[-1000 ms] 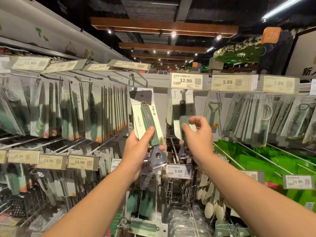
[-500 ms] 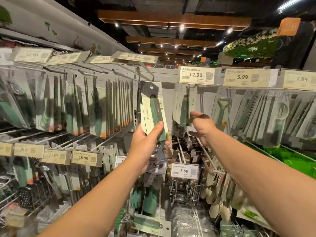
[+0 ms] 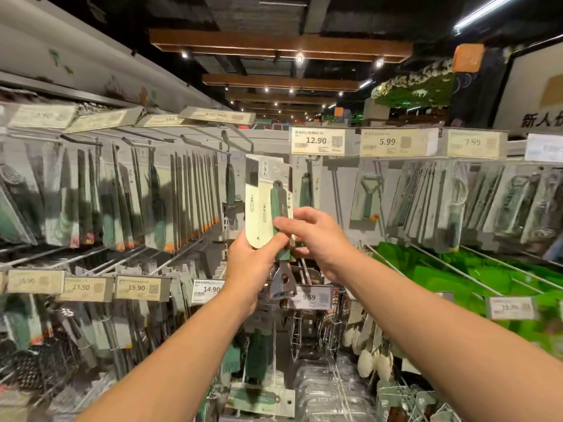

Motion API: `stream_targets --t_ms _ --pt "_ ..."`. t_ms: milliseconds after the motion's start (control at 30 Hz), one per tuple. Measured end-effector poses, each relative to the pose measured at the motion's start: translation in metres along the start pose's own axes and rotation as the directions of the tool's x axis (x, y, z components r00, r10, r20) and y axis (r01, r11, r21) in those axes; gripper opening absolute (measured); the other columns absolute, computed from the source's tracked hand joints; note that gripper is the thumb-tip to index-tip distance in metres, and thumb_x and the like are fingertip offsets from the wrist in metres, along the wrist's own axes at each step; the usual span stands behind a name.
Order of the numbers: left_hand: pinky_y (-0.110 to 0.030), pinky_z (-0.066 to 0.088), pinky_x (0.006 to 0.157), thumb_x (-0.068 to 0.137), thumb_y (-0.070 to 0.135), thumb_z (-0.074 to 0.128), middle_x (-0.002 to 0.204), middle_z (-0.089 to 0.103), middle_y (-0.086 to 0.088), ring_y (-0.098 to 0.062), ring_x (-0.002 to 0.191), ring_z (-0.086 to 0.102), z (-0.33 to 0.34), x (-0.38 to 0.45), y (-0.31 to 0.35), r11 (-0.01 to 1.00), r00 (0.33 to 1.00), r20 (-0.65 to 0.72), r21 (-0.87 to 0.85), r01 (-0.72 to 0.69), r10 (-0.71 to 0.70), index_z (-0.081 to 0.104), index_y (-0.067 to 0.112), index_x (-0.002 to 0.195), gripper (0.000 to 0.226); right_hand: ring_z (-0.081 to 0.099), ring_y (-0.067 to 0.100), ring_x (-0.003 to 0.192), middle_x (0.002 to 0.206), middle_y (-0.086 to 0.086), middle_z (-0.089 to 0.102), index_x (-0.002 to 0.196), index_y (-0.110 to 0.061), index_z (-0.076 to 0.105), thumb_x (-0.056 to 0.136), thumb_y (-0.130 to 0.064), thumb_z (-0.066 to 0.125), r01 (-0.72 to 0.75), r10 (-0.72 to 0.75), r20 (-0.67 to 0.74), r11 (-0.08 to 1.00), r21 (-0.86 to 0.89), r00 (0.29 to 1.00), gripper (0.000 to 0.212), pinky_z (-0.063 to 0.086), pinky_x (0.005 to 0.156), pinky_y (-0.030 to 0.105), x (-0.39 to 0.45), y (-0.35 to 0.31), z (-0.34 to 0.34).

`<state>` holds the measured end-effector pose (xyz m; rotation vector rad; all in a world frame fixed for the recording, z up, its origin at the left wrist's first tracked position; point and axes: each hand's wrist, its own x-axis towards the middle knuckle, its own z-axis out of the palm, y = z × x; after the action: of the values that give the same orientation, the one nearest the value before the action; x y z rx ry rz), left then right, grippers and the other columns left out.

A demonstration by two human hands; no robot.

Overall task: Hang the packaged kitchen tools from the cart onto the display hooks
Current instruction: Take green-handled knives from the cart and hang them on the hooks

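Note:
My left hand (image 3: 249, 263) grips a packaged kitchen tool (image 3: 268, 205), a green-handled peeler on a pale card, and holds it upright in front of the display. A metal head pokes out below the card. My right hand (image 3: 313, 236) touches the same package from the right, its fingers lying across the green handle. Just above and left of the card, a display hook (image 3: 236, 141) juts out under a price tag. Beside it hangs another green-handled package (image 3: 305, 190) under the 12.90 tag (image 3: 316, 141).
Rows of packaged tools (image 3: 170, 202) hang on hooks to the left and packaged peelers (image 3: 426, 202) to the right. Price tags line the lower rail (image 3: 137, 287). Green boxes (image 3: 441, 269) lie at lower right. More goods sit below.
My right hand left the package hanging under the 12.90 tag and came left onto the package in my left hand. The package has turned more upright.

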<state>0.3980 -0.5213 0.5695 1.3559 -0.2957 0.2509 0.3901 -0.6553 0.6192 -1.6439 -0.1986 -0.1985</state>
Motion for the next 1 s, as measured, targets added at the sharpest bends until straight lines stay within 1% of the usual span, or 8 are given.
stream_targets --t_ms 133,233,300,433,567,667,867,1000 --pt "-0.034 0.061 0.080 0.092 0.022 0.079 0.099 0.081 0.008 -0.012 0.091 0.075 -0.004 -0.008 0.002 0.999 0.999 -0.010 -0.005 0.038 -0.039 0.071 0.027 0.119 0.029 0.077 0.015 0.079 0.099 0.002 0.077 0.113 -0.011 0.065 0.090 -0.023 0.078 -0.018 0.015 -0.072 0.999 -0.045 0.997 0.029 0.063 0.069 0.035 -0.012 -0.004 -0.003" --pt "-0.049 0.057 0.095 0.098 0.032 0.068 0.103 0.081 0.000 -0.025 0.089 0.072 -0.011 -0.010 0.002 0.990 0.992 -0.019 -0.074 0.122 -0.124 0.073 0.028 0.113 0.016 0.078 0.018 0.086 0.103 0.002 0.076 0.123 -0.011 0.060 0.094 -0.018 0.074 -0.017 0.004 -0.146 0.996 -0.085 0.989 0.033 0.064 0.081 0.046 -0.019 -0.001 -0.008" --pt "-0.058 0.052 0.105 0.090 0.046 0.069 0.112 0.080 -0.005 -0.033 0.101 0.070 -0.015 -0.013 0.005 0.984 0.987 -0.023 -0.091 0.154 -0.156 0.072 0.029 0.118 0.033 0.077 0.019 0.088 0.107 0.001 0.075 0.121 -0.018 0.058 0.095 -0.017 0.071 0.015 -0.045 -0.176 0.986 -0.167 0.983 0.029 0.064 0.080 0.048 -0.025 0.002 -0.013" --pt "-0.061 0.050 0.106 0.077 0.059 0.073 0.126 0.075 -0.005 -0.036 0.116 0.070 -0.025 -0.011 -0.001 0.981 0.985 -0.025 -0.101 0.165 -0.168 0.067 0.030 0.130 0.060 0.072 0.014 0.090 0.112 -0.003 0.064 0.137 -0.035 0.039 0.095 -0.022 0.071 0.145 -0.245 -0.257 0.924 -0.355 0.935 0.054 0.065 0.074 0.042 -0.040 0.009 -0.025" --pt "-0.062 0.049 0.106 0.078 0.057 0.081 0.131 0.072 -0.007 -0.032 0.111 0.075 -0.032 -0.010 -0.005 0.970 0.978 -0.034 -0.139 0.200 -0.206 0.060 0.024 0.137 0.071 0.063 0.014 0.110 0.116 -0.011 0.058 0.123 -0.040 0.046 0.097 -0.027 0.067 0.236 -0.389 -0.300 0.867 -0.438 0.871 0.036 0.058 0.093 0.045 -0.048 0.009 -0.030" --pt "-0.049 0.058 0.092 0.091 0.045 0.072 0.127 0.074 -0.011 -0.032 0.102 0.076 -0.031 -0.011 -0.002 0.966 0.976 -0.031 -0.147 0.210 -0.217 0.061 0.022 0.133 0.049 0.057 0.014 0.120 0.119 -0.011 0.058 0.121 -0.040 0.047 0.098 -0.027 0.066 0.257 -0.428 -0.329 0.854 -0.452 0.842 0.032 0.052 0.102 0.048 -0.047 0.004 -0.029" --pt "-0.065 0.046 0.110 0.061 0.071 0.077 0.143 0.065 -0.004 -0.041 0.134 0.058 -0.030 -0.002 -0.013 0.972 0.984 -0.029 -0.161 0.171 -0.178 0.053 0.031 0.146 0.096 0.062 0.019 0.114 0.119 -0.013 0.059 0.119 -0.043 0.049 0.096 -0.031 0.068 0.242 -0.421 -0.355 0.860 -0.450 0.835 0.032 0.055 0.098 0.050 -0.039 -0.007 -0.027" --pt "-0.067 0.046 0.109 0.054 0.071 0.086 0.146 0.063 -0.008 -0.042 0.128 0.063 -0.033 0.010 -0.025 0.967 0.981 -0.041 -0.186 0.177 -0.187 0.050 0.031 0.149 0.109 0.052 0.005 0.111 0.118 -0.016 0.057 0.120 -0.034 0.055 0.095 -0.028 0.071 0.250 -0.431 -0.367 0.859 -0.447 0.824 0.030 0.044 0.094 0.029 -0.033 -0.006 -0.023"
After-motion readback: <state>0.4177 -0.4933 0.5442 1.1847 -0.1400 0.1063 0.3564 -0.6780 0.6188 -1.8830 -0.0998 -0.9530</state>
